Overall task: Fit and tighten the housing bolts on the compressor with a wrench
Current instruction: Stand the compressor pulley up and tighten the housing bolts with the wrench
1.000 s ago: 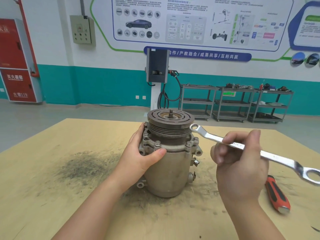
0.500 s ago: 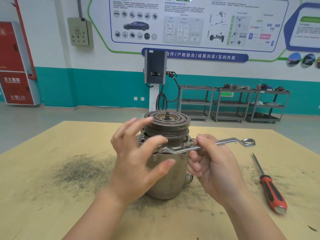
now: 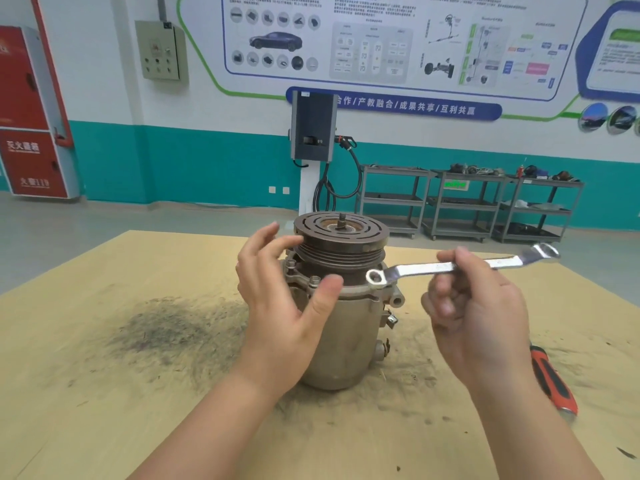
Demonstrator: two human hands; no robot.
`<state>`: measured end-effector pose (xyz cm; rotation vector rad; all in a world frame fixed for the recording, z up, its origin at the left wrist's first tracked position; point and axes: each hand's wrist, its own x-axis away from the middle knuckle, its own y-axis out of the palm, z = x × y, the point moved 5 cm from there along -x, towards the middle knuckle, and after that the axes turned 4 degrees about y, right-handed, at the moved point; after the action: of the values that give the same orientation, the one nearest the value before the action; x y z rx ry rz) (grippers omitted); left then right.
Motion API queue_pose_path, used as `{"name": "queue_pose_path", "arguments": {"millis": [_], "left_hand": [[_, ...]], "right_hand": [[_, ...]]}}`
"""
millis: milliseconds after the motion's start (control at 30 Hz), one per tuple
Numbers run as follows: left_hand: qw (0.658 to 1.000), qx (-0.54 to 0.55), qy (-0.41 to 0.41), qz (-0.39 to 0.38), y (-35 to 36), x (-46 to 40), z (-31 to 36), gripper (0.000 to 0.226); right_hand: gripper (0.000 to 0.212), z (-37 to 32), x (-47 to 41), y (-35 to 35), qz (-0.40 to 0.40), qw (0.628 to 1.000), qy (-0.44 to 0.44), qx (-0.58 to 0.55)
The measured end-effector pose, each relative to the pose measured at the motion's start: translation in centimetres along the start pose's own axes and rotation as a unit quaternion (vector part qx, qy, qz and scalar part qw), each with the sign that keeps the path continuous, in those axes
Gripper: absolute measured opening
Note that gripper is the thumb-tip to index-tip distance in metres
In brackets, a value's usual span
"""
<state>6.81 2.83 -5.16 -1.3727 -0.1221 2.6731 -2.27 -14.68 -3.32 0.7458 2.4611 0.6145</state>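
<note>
The grey metal compressor (image 3: pixel 346 337) stands upright on the wooden table (image 3: pixel 104 393), its dark grooved pulley (image 3: pixel 341 237) on top. Bolts (image 3: pixel 314 280) stick up from the housing flange below the pulley. My right hand (image 3: pixel 474 306) grips the shaft of a silver double ring wrench (image 3: pixel 415 270), whose near ring end sits over the flange at the compressor's right front. My left hand (image 3: pixel 277 292) hovers in front of the compressor's left side with fingers spread, fingertips near the pulley rim; it holds nothing.
A red-handled screwdriver (image 3: pixel 554 382) lies on the table to the right of my right forearm. Dark metal filings (image 3: pixel 166 327) are smeared over the table left of the compressor. Shelving carts (image 3: pixel 467 206) and a charging post (image 3: pixel 313 133) stand far behind.
My left hand let go of the compressor body and opened in front of it. My right hand swung the wrench round and brought its ring end onto the flange, now at the right front.
</note>
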Motion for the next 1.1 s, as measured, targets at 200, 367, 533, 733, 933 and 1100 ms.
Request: {"name": "queue_pose_path", "arguments": {"millis": [200, 367, 533, 733, 933, 1100], "left_hand": [[0.983, 0.073, -0.147, -0.082, 0.3, -0.5, -3.5, 0.105], [0.975, 0.094, -0.167, -0.113, 0.2, -0.8, -4.9, 0.121], [0.966, 0.107, -0.192, -0.136, 0.3, -0.8, -5.8, 0.120], [0.966, 0.107, -0.191, -0.137, 0.3, -0.7, -6.1, 0.118], [0.971, 0.113, -0.177, -0.117, 0.5, -0.6, -6.1, 0.114], [0.972, 0.115, -0.167, -0.119, 0.5, -0.6, -5.9, 0.108]], "right_hand": [[0.018, 0.3, -1.0, -1.4, 0.045, 0.998, 0.024, 0.026], [0.015, 0.2, -1.0, -1.4, 0.026, 0.999, -0.012, 0.031], [0.029, 0.2, -0.5, -0.6, 0.017, 0.997, -0.072, 0.032], [0.032, 0.8, 0.5, -0.9, 0.048, 0.988, -0.139, 0.042], [0.024, 0.4, 3.6, 0.9, 0.001, 0.904, -0.389, 0.175], [0.010, 1.9, 5.3, 3.7, -0.136, 0.785, -0.487, 0.358]]}}
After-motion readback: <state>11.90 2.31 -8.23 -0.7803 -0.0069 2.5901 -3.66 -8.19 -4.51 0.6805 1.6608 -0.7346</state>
